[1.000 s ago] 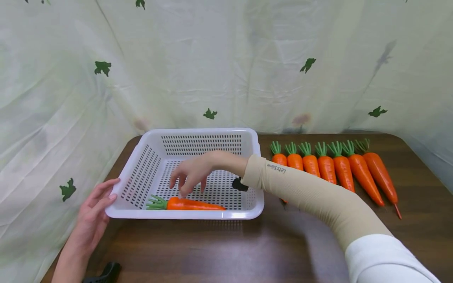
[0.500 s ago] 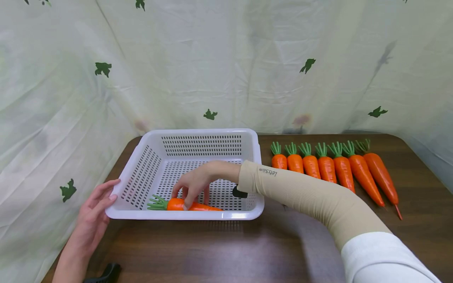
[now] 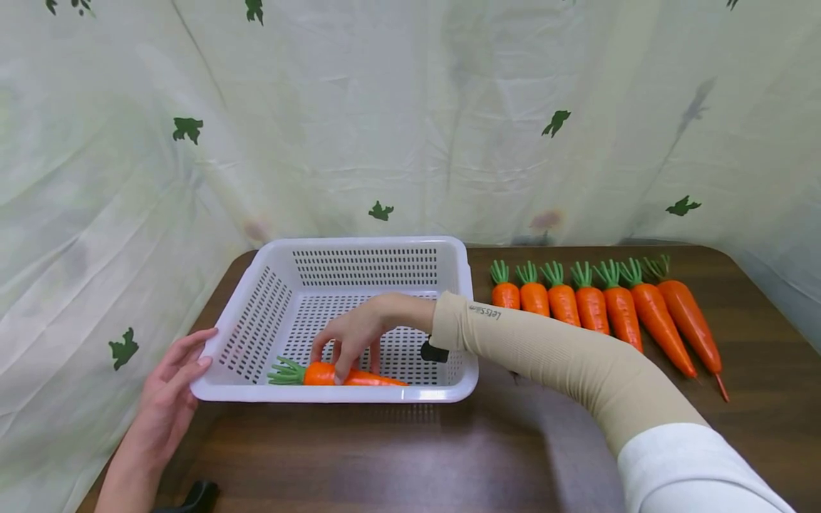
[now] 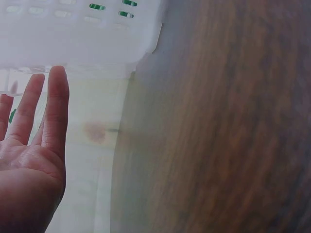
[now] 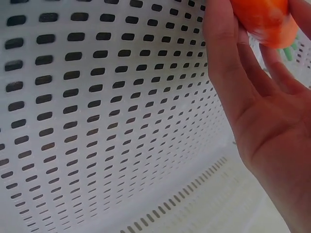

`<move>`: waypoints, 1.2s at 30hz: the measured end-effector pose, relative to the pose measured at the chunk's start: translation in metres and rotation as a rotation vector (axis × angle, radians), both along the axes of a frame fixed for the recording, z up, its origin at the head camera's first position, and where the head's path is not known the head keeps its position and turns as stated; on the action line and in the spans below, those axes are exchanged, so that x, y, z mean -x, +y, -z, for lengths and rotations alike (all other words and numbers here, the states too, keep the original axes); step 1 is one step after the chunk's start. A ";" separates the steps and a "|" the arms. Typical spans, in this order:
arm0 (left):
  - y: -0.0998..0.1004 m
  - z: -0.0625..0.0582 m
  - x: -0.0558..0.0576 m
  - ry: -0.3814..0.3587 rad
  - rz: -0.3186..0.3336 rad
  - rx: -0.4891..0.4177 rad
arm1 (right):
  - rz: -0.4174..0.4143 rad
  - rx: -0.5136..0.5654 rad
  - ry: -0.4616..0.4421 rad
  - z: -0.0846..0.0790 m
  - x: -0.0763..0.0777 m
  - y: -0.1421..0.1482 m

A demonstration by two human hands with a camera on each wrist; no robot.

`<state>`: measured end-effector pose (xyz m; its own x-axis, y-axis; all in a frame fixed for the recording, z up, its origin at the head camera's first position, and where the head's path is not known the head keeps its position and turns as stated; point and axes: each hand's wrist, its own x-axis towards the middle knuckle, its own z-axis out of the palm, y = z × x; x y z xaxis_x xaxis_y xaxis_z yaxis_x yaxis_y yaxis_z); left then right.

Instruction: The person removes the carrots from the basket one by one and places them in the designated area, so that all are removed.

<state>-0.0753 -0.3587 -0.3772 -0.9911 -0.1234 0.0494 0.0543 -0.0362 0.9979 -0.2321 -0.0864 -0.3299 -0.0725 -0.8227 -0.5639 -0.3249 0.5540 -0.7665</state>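
Note:
A white perforated plastic basket (image 3: 333, 393) stands on the table. Along its near wall inside lies one orange carrot (image 3: 317, 373) with its green top to the left. My right hand (image 3: 362, 333) reaches down into the basket and grips this carrot between thumb and fingers. The right wrist view shows the carrot's thick orange end (image 5: 267, 22) within the fingers. At the basket's near left corner my left hand (image 3: 168, 388) touches the rim with thumb and fingertips. In the left wrist view its fingers (image 4: 57, 107) look straight, right at the basket's edge.
Several more carrots (image 3: 621, 313) lie in a row on the brown wooden table (image 3: 359, 456), right of the basket, partly behind the right sleeve (image 3: 545, 349). A black object (image 3: 200, 495) shows at the bottom edge. A pale leaf-patterned curtain (image 3: 410, 128) hangs behind.
My right hand has lowered from just above the carrot in the basket and taken hold of it. My left hand has stayed at the basket's rim.

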 end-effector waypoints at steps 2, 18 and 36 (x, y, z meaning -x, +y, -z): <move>0.000 0.001 0.000 -0.006 -0.004 0.000 | -0.003 -0.003 -0.007 0.000 0.000 0.001; -0.002 0.002 0.002 -0.019 -0.013 -0.002 | 0.068 0.126 0.113 -0.015 0.001 0.015; -0.003 0.004 0.001 -0.012 -0.012 -0.006 | 0.319 0.419 0.205 -0.052 -0.001 0.032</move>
